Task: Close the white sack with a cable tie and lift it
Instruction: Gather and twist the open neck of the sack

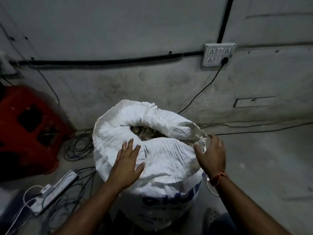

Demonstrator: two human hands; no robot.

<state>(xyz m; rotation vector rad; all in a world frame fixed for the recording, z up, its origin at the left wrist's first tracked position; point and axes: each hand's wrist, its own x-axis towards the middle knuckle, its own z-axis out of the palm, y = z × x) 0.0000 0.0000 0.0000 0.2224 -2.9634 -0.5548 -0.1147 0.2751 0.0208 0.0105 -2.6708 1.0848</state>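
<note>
Item, white sack [157,160]: upright on floor against wall, mouth open between my hands, left hand [128,164] flat, fingers spread on near rim, right hand [212,155] open-fingered at right rim edge, equally near; no cable tie that I can see.

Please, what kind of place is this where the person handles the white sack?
Probably a storeroom or workshop corner, not a living space. The white sack stands on a bare floor against a stained wall, with a surface-mounted socket panel, a power strip among loose cables, and a red crate.
</note>
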